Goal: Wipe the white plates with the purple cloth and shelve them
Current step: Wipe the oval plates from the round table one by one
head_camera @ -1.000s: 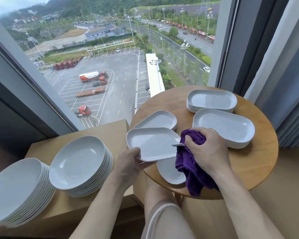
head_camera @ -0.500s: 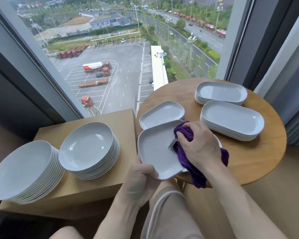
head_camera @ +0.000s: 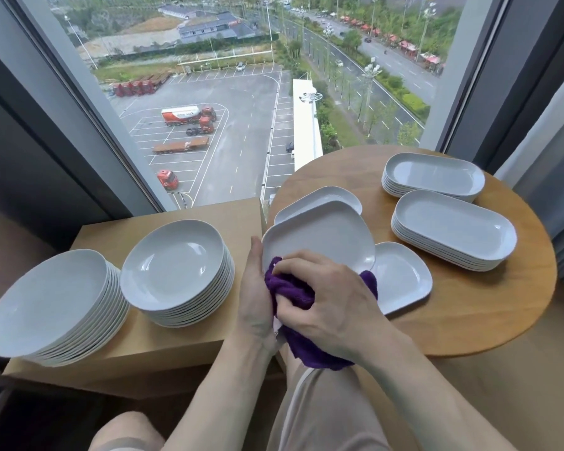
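Observation:
A white rounded plate (head_camera: pixel 326 239) is held tilted above the near edge of the round wooden table (head_camera: pixel 469 314). My left hand (head_camera: pixel 256 297) grips its near left rim from below. My right hand (head_camera: pixel 326 297) grips the bunched purple cloth (head_camera: pixel 293 288) and presses it on the plate's near part. Two more white plates of the same shape lie on the table, one behind (head_camera: pixel 326 196) and one to the right (head_camera: pixel 401 278).
Two stacks of oblong white dishes (head_camera: pixel 453 226) (head_camera: pixel 433 174) stand on the table's right side. On the low wooden shelf (head_camera: pixel 163 359) to the left stand two stacks of round white plates (head_camera: pixel 176 265) (head_camera: pixel 49 301). A big window lies ahead.
The cloth and my right hand slid from the plate's right side toward its near left edge, close to my left hand. The plate has turned and sits more to the left.

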### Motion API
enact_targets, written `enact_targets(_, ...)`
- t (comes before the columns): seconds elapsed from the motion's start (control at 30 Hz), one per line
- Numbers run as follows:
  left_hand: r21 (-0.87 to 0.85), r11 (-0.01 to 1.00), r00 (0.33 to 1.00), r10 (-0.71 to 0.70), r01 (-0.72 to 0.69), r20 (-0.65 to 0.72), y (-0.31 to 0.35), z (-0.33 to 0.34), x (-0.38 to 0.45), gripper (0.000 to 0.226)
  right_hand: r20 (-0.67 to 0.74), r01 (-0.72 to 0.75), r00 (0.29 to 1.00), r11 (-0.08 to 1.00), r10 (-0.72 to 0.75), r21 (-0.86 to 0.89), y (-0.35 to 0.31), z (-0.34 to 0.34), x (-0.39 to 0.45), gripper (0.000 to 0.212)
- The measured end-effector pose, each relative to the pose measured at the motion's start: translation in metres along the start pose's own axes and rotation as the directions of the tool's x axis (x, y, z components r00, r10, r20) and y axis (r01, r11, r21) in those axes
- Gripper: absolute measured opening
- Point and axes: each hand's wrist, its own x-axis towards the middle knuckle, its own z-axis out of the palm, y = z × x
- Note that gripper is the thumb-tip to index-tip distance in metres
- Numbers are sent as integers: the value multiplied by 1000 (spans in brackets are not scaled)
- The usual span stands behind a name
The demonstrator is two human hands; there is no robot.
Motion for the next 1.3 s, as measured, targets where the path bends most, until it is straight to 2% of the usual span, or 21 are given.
enact_targets(0.13,11,999,998,-53,53,24,-7,-7,2,63,-84,-45,995,998,48,33,4,7,-2,22)
enact_targets(0.33,-12,992,987,-126,128,104,-29,-13,-8,64,-178,-145,975,989,136,-39,20,11,0,18)
enact_targets(0.47,49,992,985,-119,114,127,-26,-18,-8,74,-272,-210,946,974,180,-88,36,8,1,19)
enact_targets(0.63,63,997,988,-56,47,142,-19,-22,-14,75,-360,-391,869,917,340,-79,65,-15,5,19)
enact_targets(0.73,41,999,985,-22,15,170,-8,-18,-15,74,-361,-452,847,886,389,-105,73,-22,4,19)
enact_targets(0.83,34,999,986,31,-37,167,3,-17,-9,76,-302,-481,851,868,429,-123,70,-23,6,21)
enact_targets(1.0,10,998,984,64,-67,169,12,-13,3,77,-156,-434,894,898,419,-74,51,-19,5,19)
enact_targets(1.17,-32,998,994,56,-54,89,7,1,11,75,-51,-265,962,962,269,74,17,-11,3,18)
enact_targets(1.3,-31,999,998,-27,29,58,-4,5,7,69,-53,-154,985,976,164,154,7,-7,3,25)
